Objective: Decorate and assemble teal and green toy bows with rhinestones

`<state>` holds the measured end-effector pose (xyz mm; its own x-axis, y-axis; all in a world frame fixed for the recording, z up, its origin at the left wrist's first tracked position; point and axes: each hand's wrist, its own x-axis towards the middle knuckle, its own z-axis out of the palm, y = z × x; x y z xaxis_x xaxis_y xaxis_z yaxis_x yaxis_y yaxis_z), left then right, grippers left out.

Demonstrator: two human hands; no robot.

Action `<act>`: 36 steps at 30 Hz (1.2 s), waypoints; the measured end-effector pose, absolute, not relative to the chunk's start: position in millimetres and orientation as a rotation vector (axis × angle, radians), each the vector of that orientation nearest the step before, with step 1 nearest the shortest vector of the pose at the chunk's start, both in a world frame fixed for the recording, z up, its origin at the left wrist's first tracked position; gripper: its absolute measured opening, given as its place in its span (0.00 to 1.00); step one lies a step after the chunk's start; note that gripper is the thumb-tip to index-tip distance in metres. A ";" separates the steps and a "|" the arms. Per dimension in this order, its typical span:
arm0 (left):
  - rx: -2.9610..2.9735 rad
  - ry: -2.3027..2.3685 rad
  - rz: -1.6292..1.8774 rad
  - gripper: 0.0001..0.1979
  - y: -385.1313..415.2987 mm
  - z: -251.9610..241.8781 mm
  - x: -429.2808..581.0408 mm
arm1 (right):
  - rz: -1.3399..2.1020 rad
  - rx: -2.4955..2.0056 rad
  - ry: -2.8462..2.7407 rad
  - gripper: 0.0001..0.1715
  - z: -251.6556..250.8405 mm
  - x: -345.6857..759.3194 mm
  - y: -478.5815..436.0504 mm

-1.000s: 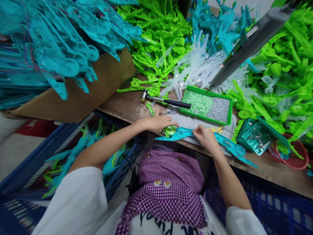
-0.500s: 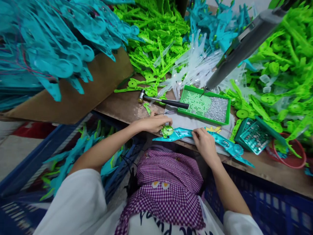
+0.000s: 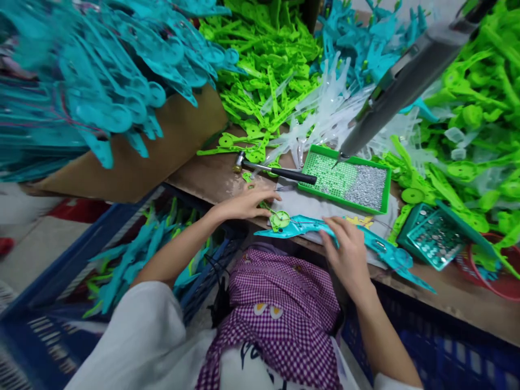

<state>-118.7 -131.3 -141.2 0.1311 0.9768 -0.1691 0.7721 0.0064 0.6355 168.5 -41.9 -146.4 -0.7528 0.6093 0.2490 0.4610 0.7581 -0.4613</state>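
View: head camera; clock directions centre on the blue part, 12 o'clock pointing away from the person.
Blue part (image 3: 300, 227): lies along the near edge of the bench (image 3: 203, 172), narrow tip towards 9 o'clock, other end towards 4.
Green round piece (image 3: 280, 220): sits at the 9 o'clock end of the blue part.
Wire (image 3: 306, 221): runs from the green round piece along the blue part towards the right hand.
Left hand (image 3: 249, 202): at 10 o'clock, beside the green round piece; thumb and forefinger parted, contact uncertain.
Right hand (image 3: 347, 245): over the middle of the blue part, fingers bent around its edges; whether they grip or merely rest cannot be told.
Support: steady the blue part with light right-hand pressure; its overhang at the bench edge probably lets it tip.
Wire handling: lay it flat, without slack; avoid trapping it beneath the green round piece.
Left fingers: press the green round piece evenly, as one-sided force could tilt it.
Clearance: mind the hanging tool (image 3: 392, 89), its tip at 12 o'clock over the green tray (image 3: 345, 205), and the hammer (image 3: 294, 175) at 11.
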 end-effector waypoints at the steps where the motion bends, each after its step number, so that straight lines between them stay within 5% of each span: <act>1: 1.788 1.740 0.528 0.19 -136.4 -142.3 -122.4 | 0.583 -0.696 -2.602 0.19 -146.4 161.1 -48.1; 5: 1.641 2.047 0.885 0.14 -165.2 -154.3 -137.7 | 0.696 -0.421 -2.683 0.18 -155.0 125.6 -64.7; 14: 1.441 2.219 0.995 0.13 -188.5 -180.6 -149.1 | 0.687 -0.273 -2.851 0.24 -173.5 65.5 -69.2; 36: 1.642 1.806 0.625 0.09 -137.8 -167.8 -187.2 | 0.275 -0.320 -3.150 0.22 -165.6 23.1 -63.9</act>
